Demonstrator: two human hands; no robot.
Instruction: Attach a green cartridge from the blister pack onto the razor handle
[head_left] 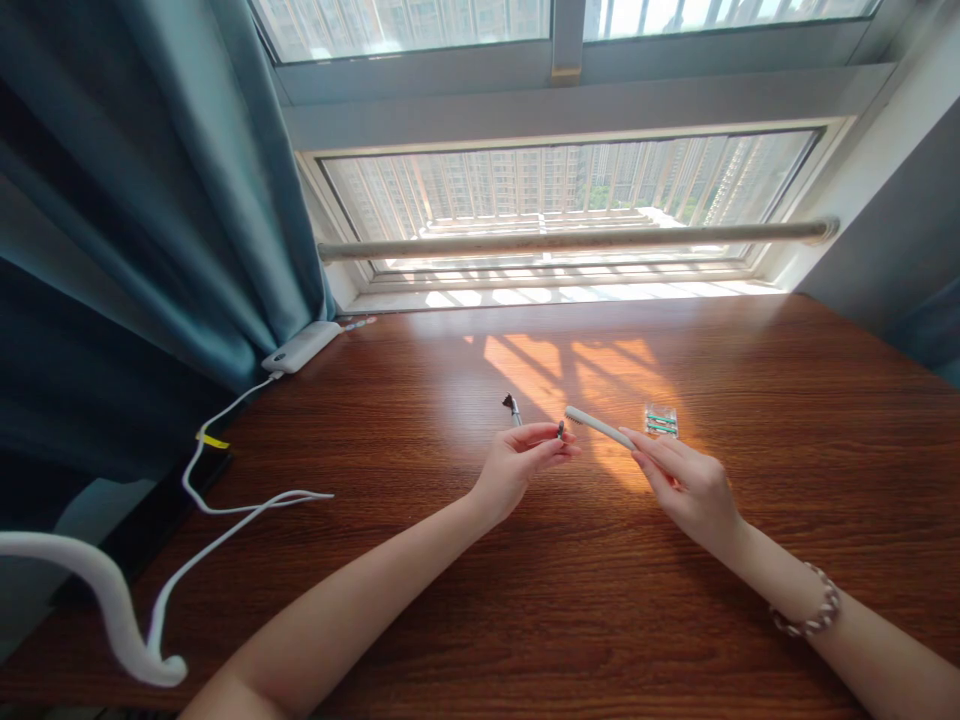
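- Left grip (517,468): closed in a pinch on a small dark bit (560,429). Right grip (686,485): closed on the near end of a pale stick (600,427).
- I've got bit and stick side by side, apparently raised off the tabletop (465,620); stick's far end points at the bit, near, not touching.
- Progress, my read: mid-handling. Done: one piece secured per side. Not done: no contact between the two; packet (661,420) lies unheld beyond the right grip.
- Brush (511,404) pokes out past the left grip, shaft running behind it. Can't tell if it's lying down or also held.
- Stick: slim, straight, rounded tip, short dark bristles or teeth along the far underside.
- Brush: ragged dark tuft, silvery shaft. Bit: stubby, grey-black, too small for more.
- Packet: clear, shiny, squarish, green strips inside.
- Tabletop: red-brown wood grain, mild gloss, barred sun patch (615,375).
- My left: thin white cable (240,510), smooth, running to a white unit (302,347) by a satiny blue curtain (187,180).
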